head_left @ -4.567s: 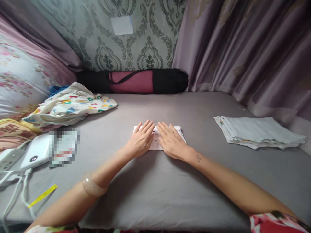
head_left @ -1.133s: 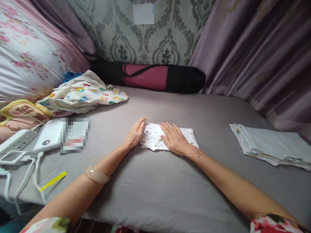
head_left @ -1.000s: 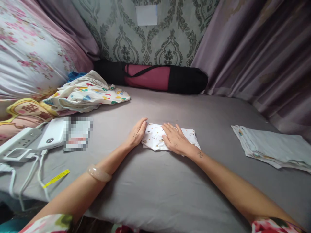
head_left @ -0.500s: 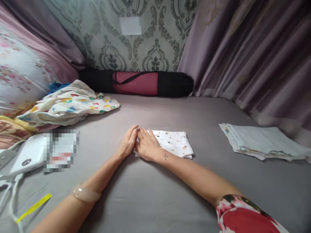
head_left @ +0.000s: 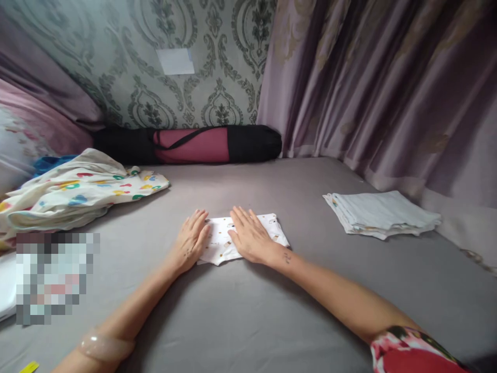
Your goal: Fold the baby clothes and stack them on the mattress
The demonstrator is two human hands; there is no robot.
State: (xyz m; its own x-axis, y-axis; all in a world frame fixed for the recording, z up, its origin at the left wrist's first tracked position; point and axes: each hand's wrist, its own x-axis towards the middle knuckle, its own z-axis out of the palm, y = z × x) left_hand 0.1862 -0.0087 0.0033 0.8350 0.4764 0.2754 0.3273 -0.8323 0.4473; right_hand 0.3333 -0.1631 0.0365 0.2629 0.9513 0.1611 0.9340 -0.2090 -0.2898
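A folded white cloth point(head_left: 219, 241) with small brown and black prints lies flat on the grey sheet point(head_left: 233, 321). My left hand point(head_left: 192, 238) rests at its left edge, fingers stretched out and touching it. Across the middle of the cloth my right hand point(head_left: 250, 234) lies flat, palm down, fingers slightly apart. Neither hand grips the fabric. The parts of the cloth beneath both hands are hidden. A small corner of it sticks out toward me at the near edge.
Folded pale cloths point(head_left: 382, 212) are stacked at the right. A crumpled white cloth with colourful prints point(head_left: 89, 189) lies at the left. Behind, a long black and maroon bag point(head_left: 190, 145) runs along the wall. Purple curtains point(head_left: 349, 83) hang at the right.
My hands, side by side at the cloth's left end before, are now apart. The right has slid rightward over the cloth. The camera view has turned right.
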